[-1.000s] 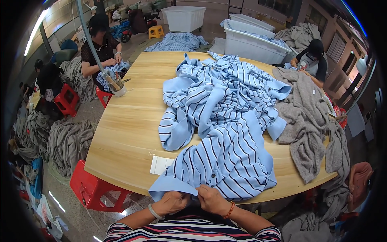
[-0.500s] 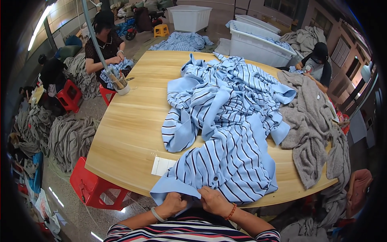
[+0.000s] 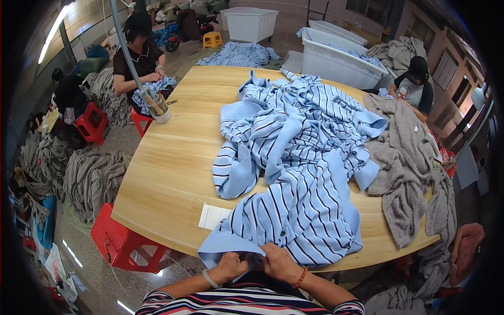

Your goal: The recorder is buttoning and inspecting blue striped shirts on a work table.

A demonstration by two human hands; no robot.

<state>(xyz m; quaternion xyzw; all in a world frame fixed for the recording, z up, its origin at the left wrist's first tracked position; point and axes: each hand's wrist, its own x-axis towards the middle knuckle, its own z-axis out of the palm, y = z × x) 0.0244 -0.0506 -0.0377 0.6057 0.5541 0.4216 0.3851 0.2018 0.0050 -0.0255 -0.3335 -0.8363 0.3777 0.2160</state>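
A light-blue knit top (image 3: 302, 210) with black and white stripes lies across the near table edge, its plain blue band (image 3: 223, 245) hanging over toward me. A dark button shows on its front. My right hand (image 3: 282, 264) pinches the right end of that band. Close to its left, my left hand (image 3: 231, 266) is a closed fist against the band's lower part; its fingertips are hidden. Between the hands the band gapes over a dark hollow. Beyond it, more striped blue knitwear (image 3: 294, 123) is heaped on the table.
The wooden table (image 3: 163, 173) carries a white paper slip (image 3: 212, 216), a cup of tools (image 3: 161, 114) and grey-brown knits (image 3: 401, 168) at right. Red stools (image 3: 113, 239) stand at left. One person (image 3: 139, 63) sits far left, another (image 3: 417, 86) far right. White bins (image 3: 338, 60) are behind.
My left fist has shifted slightly right and turned within the band. The dark gap between my hands looks wider. My right hand keeps its pinch, and the whole view has drifted a little.
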